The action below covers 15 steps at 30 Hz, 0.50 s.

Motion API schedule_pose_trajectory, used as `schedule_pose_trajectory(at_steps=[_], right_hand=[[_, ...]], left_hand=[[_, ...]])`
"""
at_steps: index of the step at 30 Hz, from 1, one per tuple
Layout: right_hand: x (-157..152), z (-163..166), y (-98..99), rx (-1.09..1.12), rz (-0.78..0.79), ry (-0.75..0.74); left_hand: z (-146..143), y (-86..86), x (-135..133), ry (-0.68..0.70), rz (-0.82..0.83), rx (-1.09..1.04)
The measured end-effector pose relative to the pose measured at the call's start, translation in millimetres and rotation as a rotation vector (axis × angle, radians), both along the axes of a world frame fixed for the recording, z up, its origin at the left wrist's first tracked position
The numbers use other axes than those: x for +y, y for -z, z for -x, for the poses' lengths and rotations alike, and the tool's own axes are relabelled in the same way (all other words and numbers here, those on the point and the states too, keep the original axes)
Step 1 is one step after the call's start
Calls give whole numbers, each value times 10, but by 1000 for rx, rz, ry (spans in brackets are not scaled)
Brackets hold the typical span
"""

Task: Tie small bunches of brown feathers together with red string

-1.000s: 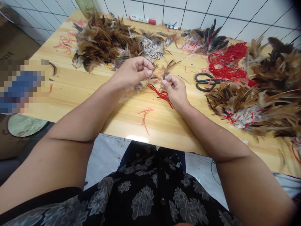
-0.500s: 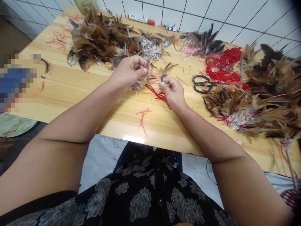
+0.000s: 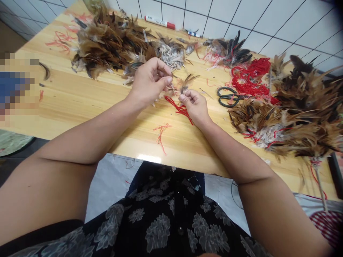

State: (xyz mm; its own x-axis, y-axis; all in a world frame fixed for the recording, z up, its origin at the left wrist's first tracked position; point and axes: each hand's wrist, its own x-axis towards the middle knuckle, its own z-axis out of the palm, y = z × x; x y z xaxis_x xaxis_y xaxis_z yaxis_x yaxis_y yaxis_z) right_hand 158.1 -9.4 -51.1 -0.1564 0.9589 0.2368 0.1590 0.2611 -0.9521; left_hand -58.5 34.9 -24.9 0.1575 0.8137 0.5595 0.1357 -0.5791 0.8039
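Note:
Between the thumb and fingertips of my right hand (image 3: 197, 105), a small bunch of brown feathers (image 3: 187, 82) stands up, tips pointing away from me. My left hand (image 3: 152, 82) is just to its left, thumb and fingers pinched on what looks like a thin feather, mostly hidden by the fingertips. Short red strings (image 3: 179, 107) lie on the table under and beside my right hand. Behind my left hand is a pile of loose feathers with pale quill ends (image 3: 171, 55).
A big heap of brown feathers (image 3: 107, 43) lies back left. On the right are black-handled scissors (image 3: 229, 97), a tangle of red string (image 3: 252, 76) and tied feather bundles (image 3: 302, 107). A red-capped marker (image 3: 159, 23) rests along the tiled wall. Red scraps (image 3: 160, 134) lie near the front edge.
My left hand has moved slightly right, closer to the feather bunch in my right hand. The view has shifted a little; my right hand keeps its hold.

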Motion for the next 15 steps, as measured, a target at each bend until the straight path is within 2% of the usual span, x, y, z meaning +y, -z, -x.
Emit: schedule_pose_trajectory(at_steps=[7,15], right_hand=[[10,-23,-70,69,60,-67],[12,-22,-146,99,95,-131]], left_hand=[[-79,-12,-144,-49,-69,191],[-14,-34,-140,15,-189,310]])
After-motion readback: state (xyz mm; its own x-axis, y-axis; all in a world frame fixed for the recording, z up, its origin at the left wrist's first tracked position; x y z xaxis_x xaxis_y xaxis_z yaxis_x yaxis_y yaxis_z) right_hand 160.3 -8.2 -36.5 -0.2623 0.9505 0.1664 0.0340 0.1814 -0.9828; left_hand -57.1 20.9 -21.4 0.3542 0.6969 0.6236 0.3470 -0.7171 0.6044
